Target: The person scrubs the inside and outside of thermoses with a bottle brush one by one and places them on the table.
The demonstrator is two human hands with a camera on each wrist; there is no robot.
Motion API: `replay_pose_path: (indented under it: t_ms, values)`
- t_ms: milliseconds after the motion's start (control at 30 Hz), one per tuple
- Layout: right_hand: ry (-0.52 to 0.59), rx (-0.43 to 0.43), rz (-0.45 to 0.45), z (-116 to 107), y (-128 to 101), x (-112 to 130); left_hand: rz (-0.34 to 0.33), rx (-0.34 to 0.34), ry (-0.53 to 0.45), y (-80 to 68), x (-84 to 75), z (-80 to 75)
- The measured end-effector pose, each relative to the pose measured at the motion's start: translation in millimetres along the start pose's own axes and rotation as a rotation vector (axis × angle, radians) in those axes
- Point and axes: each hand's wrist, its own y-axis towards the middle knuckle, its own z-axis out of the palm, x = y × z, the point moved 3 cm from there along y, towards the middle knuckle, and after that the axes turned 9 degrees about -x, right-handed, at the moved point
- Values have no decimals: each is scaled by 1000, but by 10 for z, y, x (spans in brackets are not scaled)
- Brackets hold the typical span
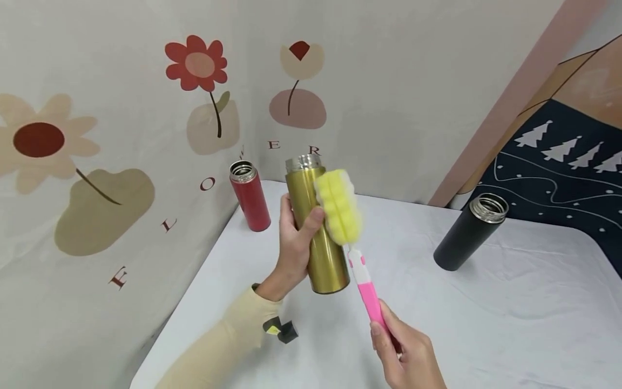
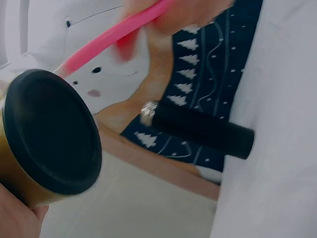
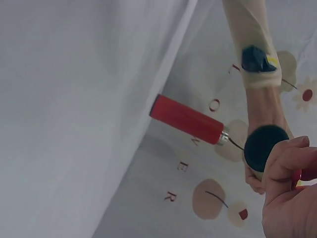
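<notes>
My left hand [image 1: 295,237] grips a gold flask [image 1: 317,229] around its middle and holds it upright above the table, mouth open at the top. Its black base [image 2: 52,131] fills the left wrist view and shows again as the flask base [image 3: 265,147] in the right wrist view. My right hand [image 1: 400,351] grips the pink handle [image 1: 370,300] of a bottle brush. The brush's yellow sponge head [image 1: 338,205] lies against the outside of the gold flask, near its upper right side.
A red flask [image 1: 250,195] stands open at the table's back left by the flower-print wall. A black flask [image 1: 469,231] stands open at the right. The white tablecloth [image 1: 486,324] covers the table, with its left edge close to my forearm.
</notes>
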Motion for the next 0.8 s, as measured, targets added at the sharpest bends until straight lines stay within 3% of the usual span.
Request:
replay_pose_path:
  t_ms: [133, 233, 467, 633, 800]
  values:
    - [-56, 10, 57, -40, -222, -3, 37, -30, -72, 147, -97, -96]
    - [-137, 3, 51, -95, -369, -27, 72, -40, -146, 233, -144, -154]
    - [-300, -15, 76, -218, -501, -65, 74, -71, -238, 281, -145, -185]
    - [-264, -22, 146, -187, -453, -48, 79, -31, -138, 158, -87, -116]
    - [-163, -27, 127, -122, -330, -47, 84, 2, -12, 29, 2, -15]
